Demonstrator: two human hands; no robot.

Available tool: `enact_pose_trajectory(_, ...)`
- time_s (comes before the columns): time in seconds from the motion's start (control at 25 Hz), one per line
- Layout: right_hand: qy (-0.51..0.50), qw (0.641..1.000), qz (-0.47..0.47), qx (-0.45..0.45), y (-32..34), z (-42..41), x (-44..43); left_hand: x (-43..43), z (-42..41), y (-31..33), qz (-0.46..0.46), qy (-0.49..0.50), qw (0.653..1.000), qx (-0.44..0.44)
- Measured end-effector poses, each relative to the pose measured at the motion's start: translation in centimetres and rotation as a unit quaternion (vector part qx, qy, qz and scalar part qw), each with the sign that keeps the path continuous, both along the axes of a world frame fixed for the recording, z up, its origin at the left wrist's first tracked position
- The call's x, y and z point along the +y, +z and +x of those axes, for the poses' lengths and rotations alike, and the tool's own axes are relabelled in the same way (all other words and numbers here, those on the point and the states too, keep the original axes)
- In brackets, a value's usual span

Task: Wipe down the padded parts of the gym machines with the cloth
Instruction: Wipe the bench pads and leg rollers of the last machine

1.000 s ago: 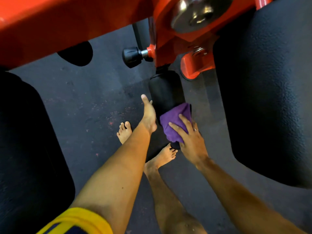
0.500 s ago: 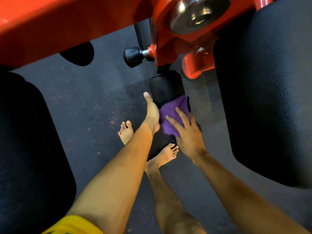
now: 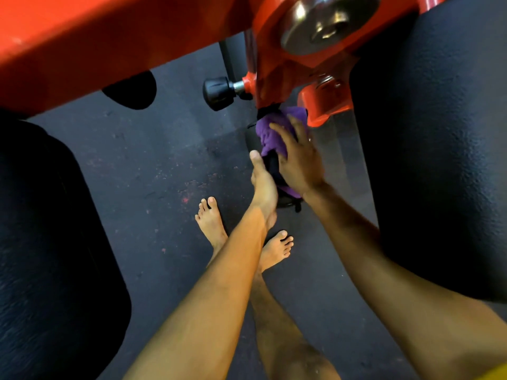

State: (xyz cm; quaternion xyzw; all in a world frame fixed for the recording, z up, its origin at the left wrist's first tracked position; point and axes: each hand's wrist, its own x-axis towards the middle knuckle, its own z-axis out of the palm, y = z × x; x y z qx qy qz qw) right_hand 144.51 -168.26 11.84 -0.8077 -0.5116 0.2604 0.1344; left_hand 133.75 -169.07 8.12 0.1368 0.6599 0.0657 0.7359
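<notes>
A purple cloth (image 3: 270, 133) is bunched round the top of a black roller pad (image 3: 272, 164), right under the orange bracket. My right hand (image 3: 297, 160) lies over the cloth with its fingers spread and curved round it, pressing it onto the pad. My left hand (image 3: 263, 185) holds the pad's left side. Its thumb points straight up along the pad and its fingers are hidden behind it. Only a narrow strip of the pad shows between my two hands.
The orange machine frame (image 3: 109, 45) crosses overhead, with a steel disc (image 3: 326, 20) and a black knob (image 3: 218, 93). Large black pads stand at the right (image 3: 439, 160) and the left (image 3: 41, 242). My bare feet (image 3: 210, 218) stand on the dark rubber floor (image 3: 137, 165).
My right hand has slid the cloth up the roller pad, from its lower end to just under the orange bracket. My left hand has stayed on the pad's left side.
</notes>
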Motion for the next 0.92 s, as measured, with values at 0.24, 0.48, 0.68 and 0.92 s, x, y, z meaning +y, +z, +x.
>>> enact_pose_trajectory(0.24, 0.067, 0.997, -0.05, -0.001, 2.0, -3.8, -13.7, 2.5, -0.8, 4.2, -0.021, 0.04, 0.999, 0.016)
enact_pose_trajectory(0.48, -0.008, 1.0, 0.01, 0.008, 0.4, -1.9, -3.5, -2.3, -0.3, 0.4, 0.044, 0.016, 0.999, -0.018)
enact_pose_trajectory(0.68, 0.042, 0.998, -0.034, -0.024, 0.2, -1.9, -2.0, 1.9, -1.7, 6.1, 0.029, 0.005, 0.999, -0.015)
enact_pose_trajectory(0.92, 0.058, 0.996, -0.063, 0.017, 2.7, -4.1, -13.5, 3.2, -0.7, 7.9, 0.01, 0.051, 0.998, -0.032)
